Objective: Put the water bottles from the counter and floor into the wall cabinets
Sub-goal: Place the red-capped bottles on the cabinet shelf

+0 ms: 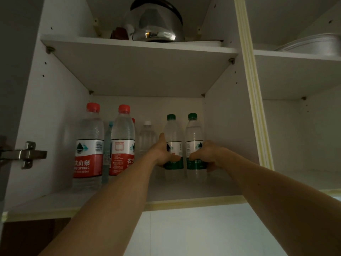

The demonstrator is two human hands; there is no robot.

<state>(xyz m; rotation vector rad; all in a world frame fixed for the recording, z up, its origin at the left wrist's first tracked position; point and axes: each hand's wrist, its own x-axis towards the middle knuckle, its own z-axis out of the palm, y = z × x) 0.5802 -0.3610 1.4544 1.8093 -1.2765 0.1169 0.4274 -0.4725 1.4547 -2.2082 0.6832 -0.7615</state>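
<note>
Both arms reach up into the lower compartment of the open wall cabinet [55, 111], and the step in hand appears to be the setting down of two green-capped bottles on its bottom shelf [184, 189]. The left hand [162, 154] is wrapped around the left green-capped bottle [173, 133] at label height, thumb raised along its side; the right hand [208, 154] is closed around the right green-capped bottle [193, 133] in the same way. Both bottles stand upright, just beside one another, toward the right wall of the compartment; whether their bases already rest on the shelf cannot be told for certain. To their left stand two taller red-capped bottles [88, 145], a clear white-capped bottle [146, 137] further back, and a slim blue-topped bottle partly hidden between the red pair. The shelf above carries a steel kettle [155, 24]; the neighbouring compartment on the right holds a metal pan [311, 45] on its upper shelf. In my judgement the next move calls for confirming both bases are seated flat, then loosening both grips and drawing the hands straight back without brushing the neighbouring bottles. The counter and floor are out of view, so how many bottles remain cannot be assessed.
</note>
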